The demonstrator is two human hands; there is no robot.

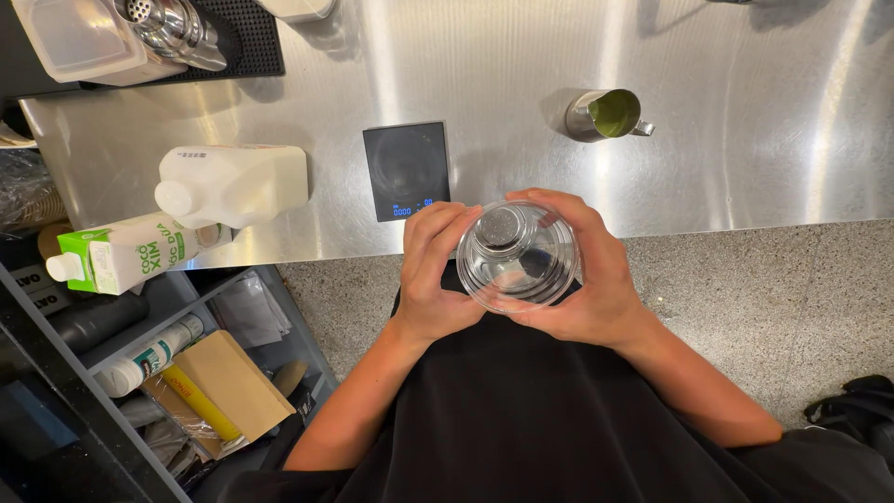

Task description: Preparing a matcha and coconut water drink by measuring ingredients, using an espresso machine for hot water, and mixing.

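I hold a clear plastic cup (517, 256) in both hands, seen from above over the near edge of a steel counter (745, 140). My left hand (436, 270) wraps its left side and my right hand (596, 275) wraps its right side. The cup looks empty. Just beyond my fingers a small black digital scale (406, 168) lies on the counter with blue digits lit. Farther right stands a small steel pitcher (603, 115) with green liquid inside.
A white plastic milk jug (233, 184) and a green-and-white carton (126, 251) lie at the counter's left. A black mat (244, 42) with a metal shaker (172, 28) and a clear tub (79, 37) sits at the back left. Bottles and packets fill shelves (177, 373) below left.
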